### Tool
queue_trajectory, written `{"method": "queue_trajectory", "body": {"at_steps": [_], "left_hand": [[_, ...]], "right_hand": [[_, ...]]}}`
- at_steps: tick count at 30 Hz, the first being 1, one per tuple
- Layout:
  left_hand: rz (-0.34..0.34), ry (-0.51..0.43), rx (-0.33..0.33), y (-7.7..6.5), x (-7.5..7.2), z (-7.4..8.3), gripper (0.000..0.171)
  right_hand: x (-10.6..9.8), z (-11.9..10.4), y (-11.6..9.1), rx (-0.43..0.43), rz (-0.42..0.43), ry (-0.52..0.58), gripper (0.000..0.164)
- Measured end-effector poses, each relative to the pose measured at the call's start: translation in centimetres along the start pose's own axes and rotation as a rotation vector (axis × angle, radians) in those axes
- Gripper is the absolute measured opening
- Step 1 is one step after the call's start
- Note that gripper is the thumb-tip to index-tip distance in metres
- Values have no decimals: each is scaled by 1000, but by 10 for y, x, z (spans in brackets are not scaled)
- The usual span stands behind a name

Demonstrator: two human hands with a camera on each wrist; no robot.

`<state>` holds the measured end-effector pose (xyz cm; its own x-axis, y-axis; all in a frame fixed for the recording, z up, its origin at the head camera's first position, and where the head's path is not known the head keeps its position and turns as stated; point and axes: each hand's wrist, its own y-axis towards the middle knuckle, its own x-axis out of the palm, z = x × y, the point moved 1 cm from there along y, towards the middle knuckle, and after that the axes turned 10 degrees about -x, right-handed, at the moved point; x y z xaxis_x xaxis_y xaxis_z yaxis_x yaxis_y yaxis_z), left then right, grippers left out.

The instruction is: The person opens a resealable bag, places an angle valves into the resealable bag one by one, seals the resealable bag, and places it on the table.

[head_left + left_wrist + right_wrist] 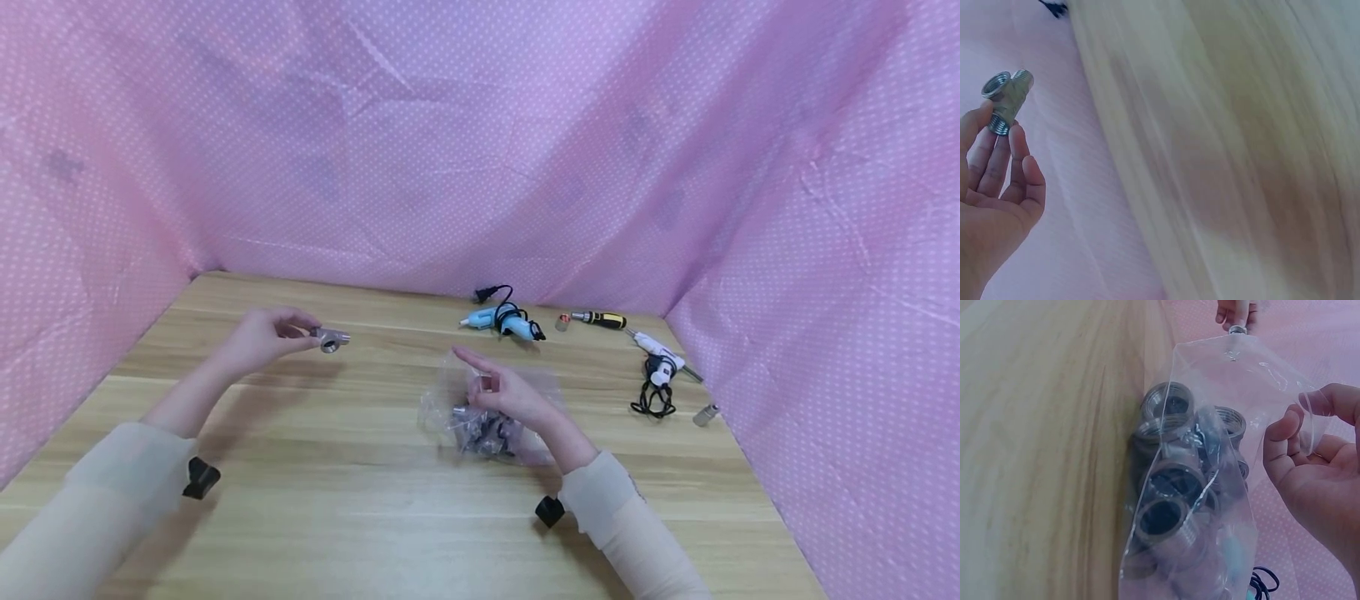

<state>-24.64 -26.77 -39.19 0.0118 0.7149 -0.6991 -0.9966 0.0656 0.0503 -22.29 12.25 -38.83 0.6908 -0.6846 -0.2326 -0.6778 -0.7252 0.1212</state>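
Well, from the head view, a clear plastic bag (546, 437) of metal fittings (487, 435) lies on the wooden table (300, 517). The right hand (510, 396) is over the bag, its index finger straight out. Well apart to the bag's left, the left hand (262, 337) pinches a metal tee fitting (330, 339) above the table. Beyond the bag lies a blue glue gun (483, 318) with a black cord; beyond it and to its right, a yellow-and-black screwdriver (609, 320). To the bag's right are a white tool (651, 344) with a dark cord and a small metal cylinder (706, 414).

At the left wrist, thumb and fingertips grip the tee fitting's end, its wide threaded mouth and narrower threaded end showing.

By the right wrist camera, the right hand's thumb and curled fingers pinch the bag's edge; several threaded openings show through the bag's plastic.
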Motion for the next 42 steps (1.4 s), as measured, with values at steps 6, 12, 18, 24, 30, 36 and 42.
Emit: {"method": "queue_trajectory", "body": {"at_steps": [6, 12, 18, 24, 30, 36, 42], "left_hand": [[-2, -7, 62, -8, 10, 21, 28], [-36, -125, 112, -19, 36, 39, 24], [-92, -257, 80, -29, 71, 55, 27], [-102, -336, 93, -31, 103, 71, 29], [-117, -345, 94, -30, 127, 84, 26], [-112, -288, 102, -26, 148, 92, 27], [-115, -262, 113, -24, 160, 99, 28]], "right_hand": [[-5, 14, 4, 0, -5, -4, 75], [-7, 24, 6, -1, 15, 7, 76], [-8, 23, 7, -22, 14, 11, 75], [-7, 23, 8, -16, 6, 24, 76], [-4, 14, 6, -21, -3, 23, 76], [-1, -1, 4, -33, -11, 40, 75], [0, -1, 5, -40, -8, 61, 74]]}}
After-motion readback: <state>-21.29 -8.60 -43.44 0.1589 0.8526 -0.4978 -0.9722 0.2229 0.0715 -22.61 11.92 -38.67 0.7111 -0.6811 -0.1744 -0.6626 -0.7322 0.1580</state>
